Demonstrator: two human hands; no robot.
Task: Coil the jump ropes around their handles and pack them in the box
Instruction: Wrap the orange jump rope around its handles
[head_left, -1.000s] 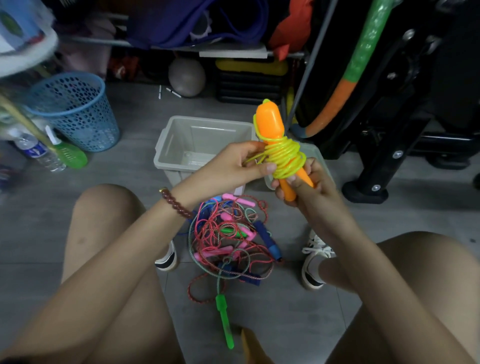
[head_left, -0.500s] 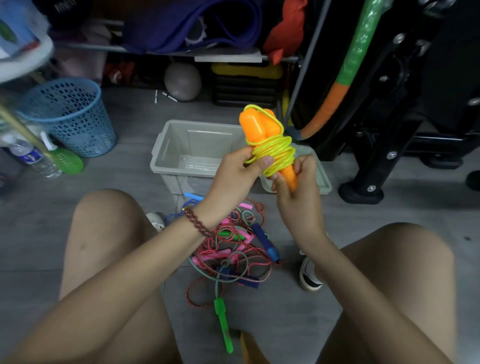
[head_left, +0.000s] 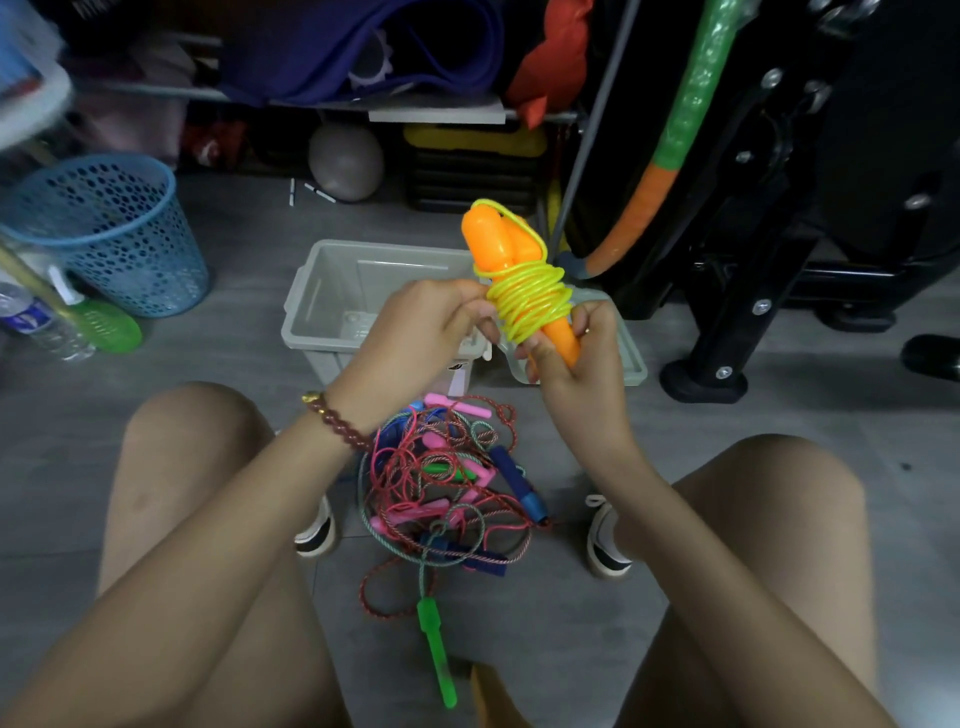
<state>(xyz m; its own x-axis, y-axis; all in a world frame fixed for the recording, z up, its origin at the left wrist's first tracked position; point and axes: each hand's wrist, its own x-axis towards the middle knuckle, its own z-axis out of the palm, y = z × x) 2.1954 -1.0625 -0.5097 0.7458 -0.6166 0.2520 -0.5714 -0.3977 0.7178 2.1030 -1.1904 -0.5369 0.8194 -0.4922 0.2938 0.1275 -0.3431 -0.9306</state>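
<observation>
Orange handles: two, held side by side, tilted, thick ends up and to the left, in the air above the near right corner of the box. Yellow cord wound in many turns round the middle of both handles; one loop runs up over their tops.

Right hand: fingers and thumb curled round the lower, thin ends of the handles, gripping them from below.

Left hand: fingertips pinch the cord at the left side of the coil. Bead bracelet on that wrist.

Box: grey plastic, open, on the floor ahead of the knees; no rope seen inside. A small label sits on its front wall, too small and partly hidden to read. Grey lid lies just right of it, under the right hand.

Rope pile: on the floor between the shoes, near the box. Tangled red and teal cords with pink, blue and green handles; one green handle lies stretched out toward the camera.

Far left: blue mesh basket, and beside it a clear bottle with a blue label, print unreadable. Grey ball behind the box, under a shelf. Black metal frame at right.
</observation>
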